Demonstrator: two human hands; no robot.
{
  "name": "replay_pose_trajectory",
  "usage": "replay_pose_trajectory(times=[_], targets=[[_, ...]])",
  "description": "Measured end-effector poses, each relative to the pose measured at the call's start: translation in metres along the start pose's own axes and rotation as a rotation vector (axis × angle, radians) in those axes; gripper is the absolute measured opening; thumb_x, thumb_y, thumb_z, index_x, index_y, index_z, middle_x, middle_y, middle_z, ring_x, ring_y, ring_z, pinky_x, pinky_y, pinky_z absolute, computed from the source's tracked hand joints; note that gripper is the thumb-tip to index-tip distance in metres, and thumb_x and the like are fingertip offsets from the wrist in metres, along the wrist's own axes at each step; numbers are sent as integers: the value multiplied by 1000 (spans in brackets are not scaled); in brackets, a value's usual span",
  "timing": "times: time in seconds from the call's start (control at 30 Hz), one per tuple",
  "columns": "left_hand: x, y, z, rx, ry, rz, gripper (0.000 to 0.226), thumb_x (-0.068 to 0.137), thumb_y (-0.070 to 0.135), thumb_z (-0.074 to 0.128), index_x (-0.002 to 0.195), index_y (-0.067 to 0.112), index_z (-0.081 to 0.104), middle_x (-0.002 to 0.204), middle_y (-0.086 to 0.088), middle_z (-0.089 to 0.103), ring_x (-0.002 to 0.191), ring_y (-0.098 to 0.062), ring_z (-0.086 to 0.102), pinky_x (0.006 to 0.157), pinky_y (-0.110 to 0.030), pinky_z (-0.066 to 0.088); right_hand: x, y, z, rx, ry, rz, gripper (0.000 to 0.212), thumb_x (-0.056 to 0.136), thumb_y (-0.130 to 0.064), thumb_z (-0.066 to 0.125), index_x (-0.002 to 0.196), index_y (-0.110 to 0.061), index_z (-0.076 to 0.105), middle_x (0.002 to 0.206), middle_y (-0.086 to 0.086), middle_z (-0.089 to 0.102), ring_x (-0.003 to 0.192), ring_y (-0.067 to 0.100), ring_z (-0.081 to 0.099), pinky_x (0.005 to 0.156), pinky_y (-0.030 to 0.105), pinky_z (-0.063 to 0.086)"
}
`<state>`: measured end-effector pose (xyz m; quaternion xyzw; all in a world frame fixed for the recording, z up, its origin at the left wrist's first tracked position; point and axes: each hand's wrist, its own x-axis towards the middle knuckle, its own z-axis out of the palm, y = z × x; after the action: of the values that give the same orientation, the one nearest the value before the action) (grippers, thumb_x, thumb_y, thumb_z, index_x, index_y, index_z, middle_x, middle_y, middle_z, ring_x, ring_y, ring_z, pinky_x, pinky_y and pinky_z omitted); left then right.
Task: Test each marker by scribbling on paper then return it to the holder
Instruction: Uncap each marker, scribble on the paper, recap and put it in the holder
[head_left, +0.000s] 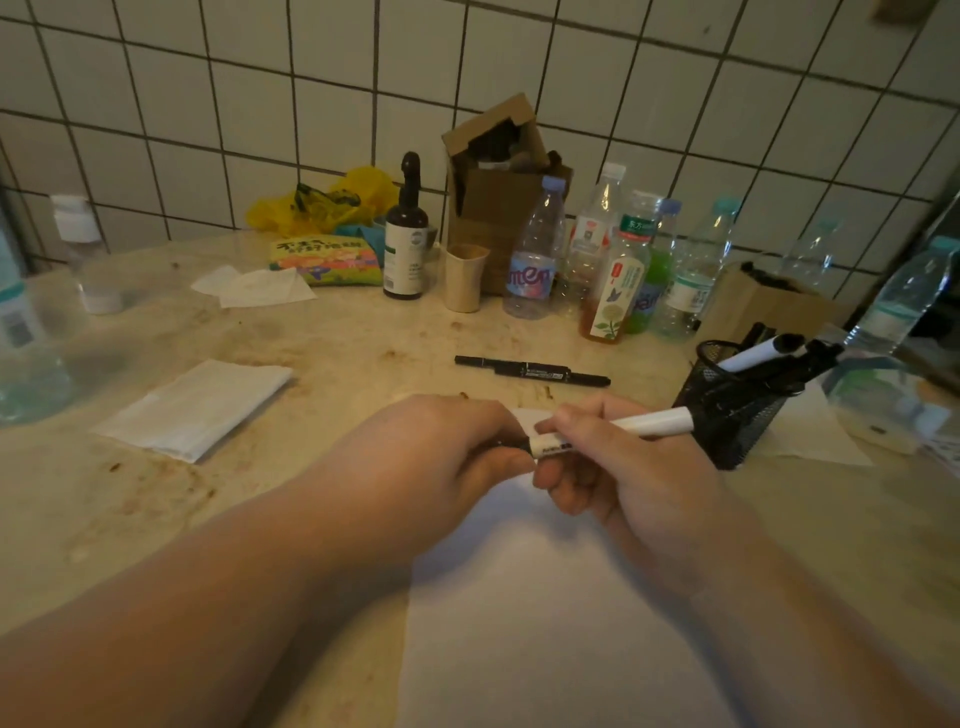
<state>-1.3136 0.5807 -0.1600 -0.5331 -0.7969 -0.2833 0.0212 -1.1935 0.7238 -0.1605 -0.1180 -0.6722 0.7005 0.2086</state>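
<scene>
Head view: a stained tabletop (363, 338) crowded with plastic bottles (535, 249) and a cardboard box (498, 208) along a tiled wall. A black marker (532, 370) lies loose beyond the hands. A mesh holder (727, 405) stands right. Over white paper (545, 623), the right hand (618, 457) grips a white marker (644, 422); the left hand (441, 447) pinches its cap end.

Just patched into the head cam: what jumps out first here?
Both hands meet at centre over the white paper, the right hand gripping a white marker while the left hand grips its near end. A black marker lies beyond; the mesh holder stands right.
</scene>
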Motion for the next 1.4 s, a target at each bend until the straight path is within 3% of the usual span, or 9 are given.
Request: replay_pose_trajectory(times=[0.13, 0.27, 0.4, 0.47, 0.53, 0.63, 0.9, 1.17, 1.4], targets=[[-1, -2, 2, 39, -82, 18, 17, 96, 45, 47, 98, 37, 62, 72, 26, 47, 73, 16, 47, 71, -4, 37, 1, 3, 1, 3, -34, 34, 25, 77, -32, 70, 80, -8, 74, 67, 20, 70, 51, 19, 61, 48, 25, 49], [-3, 1, 3, 16, -196, 29, 22, 99, 41, 43, 78, 38, 51, 72, 18, 52, 70, 9, 49, 68, -6, 37, 1, 6, -5, -82, -85, 30, 18, 87, -21, 70, 72, -11, 73, 59, 16, 63, 47, 18, 51, 45, 24, 41], [-4, -5, -7, -1, -401, 72, 30, 100, 45, 43, 72, 38, 50, 72, 11, 57, 70, -1, 51, 60, -14, 35, 3, -4, -22, 108, -98, -19, 12, 62, -14, 67, 51, -12, 62, 47, 8, 51, 38, 15, 41, 38, 19, 30], [-4, -11, -14, -57, -326, 22, 30, 98, 46, 44, 71, 38, 54, 75, 20, 60, 73, 1, 53, 61, -14, 36, 6, -8, -35, 208, 54, -60, 24, 72, -7, 61, 49, -11, 58, 48, 6, 49, 38, 14, 39, 39, 22, 27], [-1, -14, -15, -105, -207, -62, 27, 97, 46, 47, 73, 40, 58, 74, 25, 61, 76, 7, 55, 61, -11, 38, 12, -5, -42, 133, 275, -36, 38, 89, -5, 55, 53, -13, 63, 51, 5, 50, 42, 13, 40, 45, 26, 26], [1, -11, -9, -21, -159, -61, 22, 95, 48, 48, 74, 47, 53, 69, 32, 58, 75, 18, 52, 58, -8, 37, 21, 4, -42, -157, 475, 73, 22, 93, -19, 65, 74, -15, 73, 57, 2, 60, 53, 12, 49, 51, 26, 36], [-4, -16, 8, 57, -207, -29, 26, 95, 53, 45, 83, 34, 59, 80, 16, 62, 76, -3, 58, 67, -19, 45, 31, 17, -44, -314, 470, 132, 15, 91, -17, 65, 85, -8, 75, 64, 8, 69, 53, 15, 60, 53, 28, 51], [-4, -18, 10, 38, -212, -30, 26, 94, 55, 44, 81, 36, 56, 81, 16, 62, 76, -3, 58, 75, -28, 51, 36, 22, -41, -345, 424, 133, 12, 86, -12, 68, 79, -3, 71, 66, 14, 74, 58, 24, 68, 76, 51, 61], [-4, -16, 9, 48, -231, -27, 26, 94, 54, 43, 79, 36, 54, 81, 17, 61, 77, -3, 57, 75, -27, 50, 32, 22, -41, -374, 418, 123, 14, 79, -18, 72, 68, -10, 74, 73, 20, 75, 61, 26, 69, 80, 57, 59]])
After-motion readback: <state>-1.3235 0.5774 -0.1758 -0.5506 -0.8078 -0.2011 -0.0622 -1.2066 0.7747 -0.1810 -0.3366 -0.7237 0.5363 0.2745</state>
